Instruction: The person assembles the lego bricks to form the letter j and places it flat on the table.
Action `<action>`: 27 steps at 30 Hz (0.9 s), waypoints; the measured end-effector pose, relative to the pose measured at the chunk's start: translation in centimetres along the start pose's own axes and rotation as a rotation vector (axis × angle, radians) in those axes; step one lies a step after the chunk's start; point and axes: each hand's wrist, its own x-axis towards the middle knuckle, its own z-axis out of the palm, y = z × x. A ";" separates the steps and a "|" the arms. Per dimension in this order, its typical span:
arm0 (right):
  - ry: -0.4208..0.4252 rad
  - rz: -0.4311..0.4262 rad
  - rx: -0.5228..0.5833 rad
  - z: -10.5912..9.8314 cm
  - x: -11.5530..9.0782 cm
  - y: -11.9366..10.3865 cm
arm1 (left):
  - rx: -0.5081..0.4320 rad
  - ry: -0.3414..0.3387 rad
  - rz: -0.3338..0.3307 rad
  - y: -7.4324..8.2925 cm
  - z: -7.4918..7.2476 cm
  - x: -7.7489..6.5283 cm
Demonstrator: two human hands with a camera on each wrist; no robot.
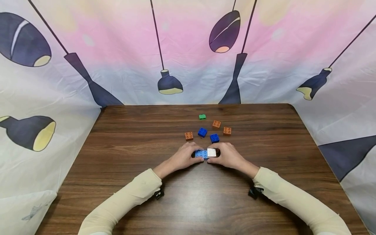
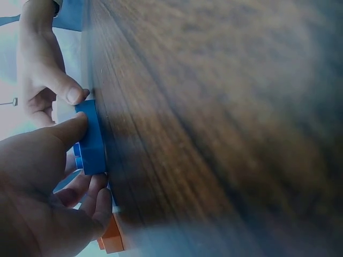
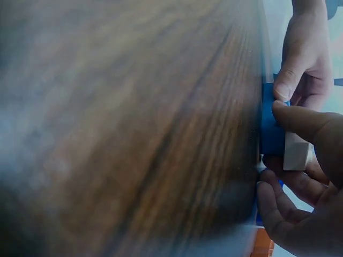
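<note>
A light blue building brick (image 1: 201,154) lies on the wooden table with its studs up. My left hand (image 1: 185,155) grips its left part between thumb and fingers; the left wrist view shows the thumb along the side of the blue brick (image 2: 92,139). On the right end of that brick sits a white brick (image 1: 211,152). My right hand (image 1: 230,155) pinches around the white brick, its thumb at the near side and fingers at the far side. In the right wrist view the white brick (image 3: 296,152) sticks out a little past the blue one's end. Whether its studs are fully seated I cannot tell.
Beyond the hands lie dark blue bricks (image 1: 202,132) (image 1: 214,138), orange bricks (image 1: 189,136) (image 1: 216,124) (image 1: 227,131) and a small green brick (image 1: 202,117). The wooden table (image 1: 188,202) ends at a printed cloth (image 1: 194,65) behind.
</note>
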 end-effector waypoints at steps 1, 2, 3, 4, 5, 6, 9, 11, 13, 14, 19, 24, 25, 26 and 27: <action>0.001 0.000 -0.001 0.0 0.0 0.0 | -0.001 -0.002 0.001 0.0 0.0 0.0; 0.003 0.000 -0.001 0.1 0.0 0.1 | -0.002 -0.004 0.002 0.0 0.0 0.0; 0.005 -0.003 -0.001 0.1 0.1 0.1 | -0.003 -0.007 0.004 0.0 0.0 0.0; 0.007 -0.004 0.000 0.1 0.1 0.1 | -0.004 -0.011 0.008 0.0 0.0 0.1; 0.009 -0.003 0.000 0.2 0.1 0.2 | -0.003 -0.016 0.011 -0.1 -0.1 0.1; 0.014 -0.009 -0.001 0.2 0.2 0.2 | -0.003 -0.021 0.014 -0.1 -0.2 0.1; 0.022 -0.017 -0.002 0.3 0.2 0.3 | 0.000 -0.023 0.025 -0.3 -0.5 0.0; 0.025 -0.021 -0.004 0.3 0.3 0.3 | -0.014 -0.008 0.034 -0.5 -0.8 0.0; 0.023 -0.017 0.002 0.3 0.4 0.3 | -0.030 0.027 0.044 -0.8 -1.2 0.0; 0.021 -0.014 0.005 0.3 0.4 0.3 | -0.040 0.046 0.045 -0.9 -1.4 0.1; 0.017 -0.004 0.014 0.3 0.4 0.3 | -0.039 0.179 0.043 -1.6 -2.6 0.5; 0.012 0.005 0.020 0.2 0.4 0.3 | 0.002 0.254 0.002 -2.6 -3.6 1.2; 0.010 0.008 0.023 0.2 0.4 0.3 | 0.014 0.256 -0.009 -2.8 -3.7 1.4; 0.008 0.012 0.024 0.2 0.5 0.3 | 0.027 0.253 -0.021 -3.1 -3.8 1.5; 0.006 0.016 0.025 0.2 0.5 0.3 | 0.037 0.247 -0.032 -3.4 -3.9 1.6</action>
